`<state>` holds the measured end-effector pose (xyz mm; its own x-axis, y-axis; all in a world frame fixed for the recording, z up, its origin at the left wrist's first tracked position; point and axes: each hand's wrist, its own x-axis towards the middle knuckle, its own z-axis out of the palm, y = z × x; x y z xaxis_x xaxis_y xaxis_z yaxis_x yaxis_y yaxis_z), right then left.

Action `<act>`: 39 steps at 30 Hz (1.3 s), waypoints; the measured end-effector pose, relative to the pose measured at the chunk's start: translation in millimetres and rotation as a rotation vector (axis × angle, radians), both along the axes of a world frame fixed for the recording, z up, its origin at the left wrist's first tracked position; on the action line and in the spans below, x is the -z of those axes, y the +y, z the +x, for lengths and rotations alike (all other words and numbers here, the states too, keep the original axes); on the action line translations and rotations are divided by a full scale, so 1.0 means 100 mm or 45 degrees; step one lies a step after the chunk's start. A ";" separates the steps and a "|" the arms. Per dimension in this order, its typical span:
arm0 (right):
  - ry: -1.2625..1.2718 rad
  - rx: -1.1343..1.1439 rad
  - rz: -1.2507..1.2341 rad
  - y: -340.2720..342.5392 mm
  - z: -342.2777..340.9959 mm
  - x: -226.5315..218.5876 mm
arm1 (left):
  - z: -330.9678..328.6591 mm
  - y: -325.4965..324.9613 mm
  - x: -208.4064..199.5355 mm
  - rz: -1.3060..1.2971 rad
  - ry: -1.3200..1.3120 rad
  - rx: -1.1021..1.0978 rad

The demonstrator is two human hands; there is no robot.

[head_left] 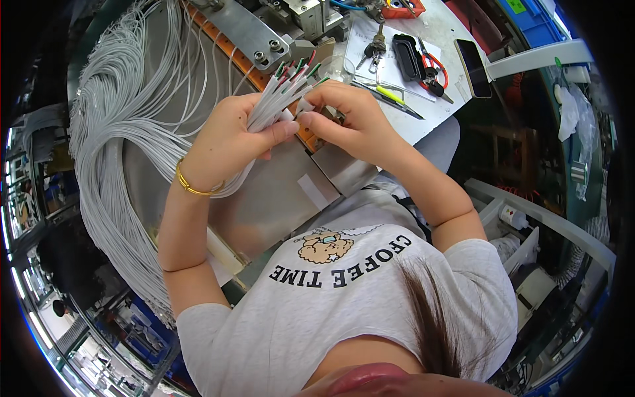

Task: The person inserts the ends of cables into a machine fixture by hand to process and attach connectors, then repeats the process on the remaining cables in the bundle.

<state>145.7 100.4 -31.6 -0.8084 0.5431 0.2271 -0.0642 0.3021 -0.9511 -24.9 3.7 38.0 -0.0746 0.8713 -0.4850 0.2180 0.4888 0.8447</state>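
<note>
My left hand [221, 135] is wrapped round a bundle of light grey cables [270, 106], gripping it near its upper end. Above the fist the cable ends fan out, showing thin green, red, white and dark wires. Close on the bundle's right side, my right hand [354, 122] has thumb and forefinger pinched on a small white strip [304, 106], which looks like tape. The right hand's remaining fingers are curled and partly hidden. The tips of both thumbs are near each other in front of the cables.
A thick hank of grey cables [109, 149] drapes over the table's left side. Beyond my hands stands a machine with a metal plate [245, 33] and an orange rail [305, 137]. At right lie keys [375, 47], a black case [409, 58], red-handled cutters [436, 66], a yellow-green pen [390, 95] and a phone [472, 68].
</note>
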 end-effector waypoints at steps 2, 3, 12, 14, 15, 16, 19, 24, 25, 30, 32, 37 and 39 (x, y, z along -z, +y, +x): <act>-0.006 -0.014 0.040 0.02 0.02 -0.02 | 0.00 0.00 0.01 0.022 0.041 0.020; -0.014 -0.026 0.078 0.03 0.03 -0.03 | 0.00 0.00 0.02 0.042 0.081 0.040; -0.062 -0.034 -0.056 0.02 0.03 -0.10 | 0.09 -0.01 0.11 0.177 -0.041 -0.102; -0.013 -0.038 0.210 0.04 0.01 -0.09 | 0.02 -0.01 0.13 0.117 -0.070 -0.021; 0.038 -0.044 0.475 0.06 0.00 -0.08 | -0.02 -0.01 0.14 0.056 -0.099 0.059; 0.088 -0.049 0.739 0.06 0.00 -0.07 | -0.04 -0.01 0.14 -0.005 -0.128 0.139; 0.063 -0.042 0.433 0.07 0.01 -0.08 | -0.03 -0.01 0.12 0.042 -0.063 0.112; 0.054 -0.053 0.412 0.09 0.01 -0.09 | 0.00 -0.02 0.16 0.108 -0.048 0.038; 0.053 -0.052 0.411 0.10 0.00 -0.09 | 0.00 -0.02 0.16 0.108 -0.048 0.039; 0.163 -0.062 0.588 0.13 -0.01 -0.08 | -0.05 -0.01 0.14 0.073 -0.198 0.049; 0.220 -0.051 0.471 0.15 0.00 -0.07 | -0.09 0.00 0.15 0.111 -0.296 0.032; 0.260 -0.006 0.606 0.18 -0.01 0.02 | -0.07 -0.02 0.20 0.109 -0.268 0.047; 0.184 0.097 0.358 0.15 0.00 0.01 | 0.06 -0.04 0.17 0.268 -0.073 -0.021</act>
